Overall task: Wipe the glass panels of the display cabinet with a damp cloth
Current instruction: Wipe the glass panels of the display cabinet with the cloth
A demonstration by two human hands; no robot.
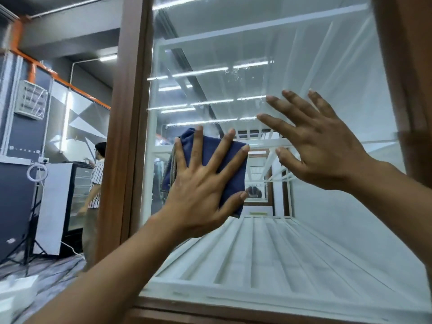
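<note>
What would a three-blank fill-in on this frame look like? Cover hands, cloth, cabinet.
1. The left hand presses a ____ cloth flat against the glass panel.
2. The right hand, fingers spread and straight, holds ____.
3. The glass panel sits in a ____ frame.

Missing words: blue; nothing; brown.

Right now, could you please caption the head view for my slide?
Left hand presses a blue cloth flat against the cabinet's glass panel, right hand spread open beside it.
</note>
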